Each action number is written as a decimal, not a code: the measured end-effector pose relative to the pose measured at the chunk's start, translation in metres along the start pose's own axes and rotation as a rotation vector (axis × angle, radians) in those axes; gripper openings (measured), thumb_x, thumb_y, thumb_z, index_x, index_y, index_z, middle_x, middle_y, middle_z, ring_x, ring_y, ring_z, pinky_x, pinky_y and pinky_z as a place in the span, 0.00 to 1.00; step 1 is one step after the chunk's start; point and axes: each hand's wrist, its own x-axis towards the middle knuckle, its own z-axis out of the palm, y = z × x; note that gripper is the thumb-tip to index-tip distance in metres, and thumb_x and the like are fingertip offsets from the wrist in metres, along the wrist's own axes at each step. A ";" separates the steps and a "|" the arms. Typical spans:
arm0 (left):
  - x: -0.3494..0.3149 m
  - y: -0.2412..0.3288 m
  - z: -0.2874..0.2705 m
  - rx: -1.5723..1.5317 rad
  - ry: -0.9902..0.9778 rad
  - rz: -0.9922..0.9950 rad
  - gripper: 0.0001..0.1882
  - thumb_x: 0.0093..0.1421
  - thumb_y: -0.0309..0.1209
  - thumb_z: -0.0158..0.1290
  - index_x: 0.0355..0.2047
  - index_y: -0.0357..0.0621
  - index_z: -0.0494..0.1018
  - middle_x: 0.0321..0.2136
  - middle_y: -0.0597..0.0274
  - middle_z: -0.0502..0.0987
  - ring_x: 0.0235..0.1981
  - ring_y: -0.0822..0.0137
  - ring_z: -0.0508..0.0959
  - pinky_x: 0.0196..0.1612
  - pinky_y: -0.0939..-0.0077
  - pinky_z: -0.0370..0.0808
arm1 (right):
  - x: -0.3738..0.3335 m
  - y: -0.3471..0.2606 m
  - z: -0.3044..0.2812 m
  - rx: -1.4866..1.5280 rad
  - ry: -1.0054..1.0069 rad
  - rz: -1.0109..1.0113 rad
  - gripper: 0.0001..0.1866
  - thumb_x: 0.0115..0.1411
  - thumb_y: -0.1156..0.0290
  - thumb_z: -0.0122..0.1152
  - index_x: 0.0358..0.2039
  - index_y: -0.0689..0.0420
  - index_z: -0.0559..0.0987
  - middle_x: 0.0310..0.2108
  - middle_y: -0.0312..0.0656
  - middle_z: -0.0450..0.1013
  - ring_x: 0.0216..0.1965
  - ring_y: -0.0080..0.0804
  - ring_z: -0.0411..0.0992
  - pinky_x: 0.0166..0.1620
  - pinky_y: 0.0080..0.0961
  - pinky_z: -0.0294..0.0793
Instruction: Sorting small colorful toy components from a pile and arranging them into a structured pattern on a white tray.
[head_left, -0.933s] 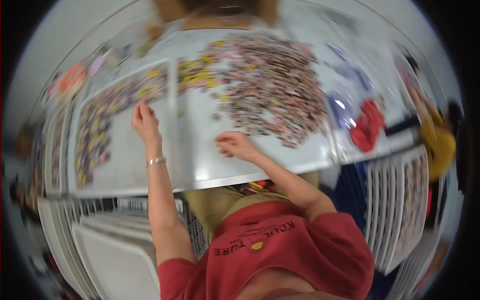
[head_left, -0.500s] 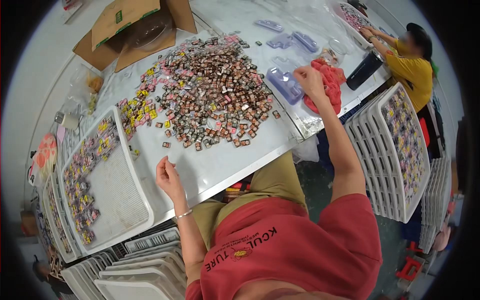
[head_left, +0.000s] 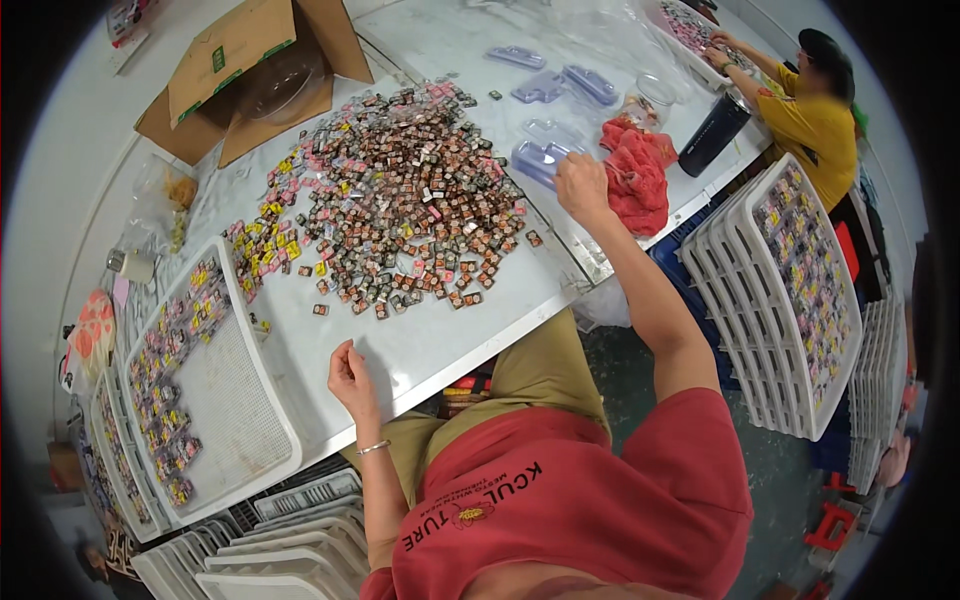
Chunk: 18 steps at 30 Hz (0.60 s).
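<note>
My right hand (head_left: 582, 187) is closed, fingers curled down, at the near right end of a clear bluish plastic tray (head_left: 536, 162). Whatever it may hold is hidden. Just right of it lies a crumpled red cloth (head_left: 637, 180). Near the table's front edge hovers my left hand (head_left: 352, 382), its fingers curled together; I cannot make out anything in them. Beyond it spreads a big heap of small printed pieces (head_left: 410, 190), mostly brown, with some pink and yellow ones. To its left, a white mesh tray (head_left: 250, 400) is partly covered with such pieces.
An open cardboard box (head_left: 235, 75) stands at the back left. More plastic shells (head_left: 590, 85) and a dark tumbler (head_left: 714, 133) are at the right. Stacked trays (head_left: 740, 290) rise beside the table; a co-worker in a yellow shirt (head_left: 815, 130) sits beyond. Other trays (head_left: 290, 555) stand below left.
My right hand has come left and nearer, off the cloth's far edge. My left hand has drawn slightly nearer to me, its fingers more curled. The whole view has shifted a little.
</note>
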 end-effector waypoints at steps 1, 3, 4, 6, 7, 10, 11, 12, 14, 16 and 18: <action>-0.001 -0.002 -0.002 0.008 -0.008 -0.017 0.10 0.63 0.28 0.48 0.41 0.34 0.73 0.25 0.71 0.70 0.25 0.82 0.67 0.29 0.88 0.65 | 0.006 -0.003 -0.005 0.004 0.002 -0.004 0.10 0.52 0.66 0.60 0.19 0.59 0.77 0.29 0.45 0.73 0.36 0.45 0.72 0.37 0.40 0.69; -0.001 -0.004 -0.006 0.014 -0.009 -0.032 0.10 0.63 0.28 0.48 0.41 0.34 0.73 0.25 0.71 0.70 0.25 0.82 0.67 0.29 0.88 0.65 | 0.019 -0.005 -0.018 0.143 -0.373 0.204 0.13 0.49 0.61 0.65 0.21 0.58 0.79 0.27 0.45 0.76 0.33 0.44 0.74 0.36 0.39 0.73; -0.001 -0.004 -0.007 0.019 -0.019 -0.049 0.10 0.63 0.28 0.48 0.40 0.34 0.73 0.25 0.72 0.70 0.25 0.82 0.67 0.29 0.88 0.65 | 0.026 0.003 -0.017 0.142 -0.370 0.200 0.13 0.49 0.61 0.65 0.21 0.58 0.79 0.27 0.45 0.76 0.33 0.44 0.74 0.36 0.39 0.73; -0.001 -0.003 -0.005 0.023 -0.028 -0.063 0.10 0.63 0.28 0.48 0.40 0.34 0.73 0.24 0.72 0.70 0.24 0.82 0.66 0.29 0.88 0.65 | 0.050 0.039 -0.007 0.490 -0.117 0.396 0.18 0.48 0.54 0.67 0.23 0.58 0.81 0.28 0.48 0.77 0.33 0.42 0.76 0.37 0.39 0.74; 0.000 -0.001 0.001 0.023 -0.036 -0.027 0.10 0.63 0.28 0.48 0.40 0.34 0.73 0.24 0.72 0.70 0.24 0.82 0.66 0.28 0.88 0.65 | 0.056 0.072 0.008 0.449 -0.075 0.459 0.22 0.46 0.52 0.68 0.35 0.57 0.81 0.36 0.51 0.77 0.38 0.44 0.76 0.40 0.38 0.74; 0.002 -0.002 0.002 0.041 -0.019 -0.004 0.10 0.63 0.28 0.48 0.39 0.34 0.73 0.23 0.73 0.69 0.23 0.83 0.65 0.27 0.88 0.64 | 0.057 0.084 0.042 0.217 -0.087 0.355 0.29 0.45 0.51 0.68 0.42 0.59 0.75 0.39 0.56 0.74 0.43 0.50 0.74 0.44 0.39 0.73; 0.002 -0.002 0.001 0.054 -0.014 -0.022 0.09 0.63 0.27 0.48 0.39 0.34 0.73 0.23 0.73 0.69 0.23 0.83 0.65 0.27 0.88 0.63 | 0.060 0.082 0.050 0.108 -0.290 0.410 0.30 0.47 0.56 0.67 0.47 0.59 0.71 0.42 0.58 0.72 0.46 0.53 0.72 0.46 0.42 0.73; 0.002 -0.002 0.002 0.053 -0.013 -0.017 0.09 0.63 0.27 0.48 0.39 0.34 0.73 0.23 0.73 0.69 0.23 0.83 0.65 0.27 0.88 0.63 | 0.064 0.082 0.058 0.109 -0.285 0.410 0.30 0.47 0.56 0.67 0.47 0.59 0.71 0.42 0.58 0.72 0.46 0.53 0.72 0.46 0.42 0.73; 0.003 -0.002 0.005 0.041 -0.020 -0.024 0.09 0.63 0.27 0.48 0.38 0.33 0.73 0.23 0.73 0.69 0.23 0.83 0.65 0.27 0.89 0.63 | 0.071 0.086 0.071 0.149 -0.255 0.554 0.24 0.46 0.59 0.65 0.43 0.58 0.74 0.40 0.56 0.74 0.44 0.52 0.72 0.45 0.43 0.72; 0.001 -0.003 0.002 0.048 -0.003 -0.015 0.09 0.63 0.27 0.48 0.38 0.33 0.73 0.23 0.73 0.69 0.23 0.83 0.65 0.27 0.88 0.63 | 0.075 0.084 0.078 0.187 -0.232 0.553 0.20 0.47 0.64 0.62 0.40 0.57 0.76 0.37 0.56 0.74 0.42 0.53 0.73 0.43 0.44 0.73; 0.000 -0.002 0.001 0.049 0.004 -0.011 0.09 0.63 0.26 0.48 0.38 0.33 0.73 0.23 0.73 0.69 0.23 0.83 0.65 0.26 0.88 0.63 | 0.078 0.090 0.081 0.290 -0.158 0.565 0.17 0.47 0.64 0.63 0.38 0.56 0.78 0.35 0.57 0.74 0.37 0.53 0.75 0.41 0.42 0.74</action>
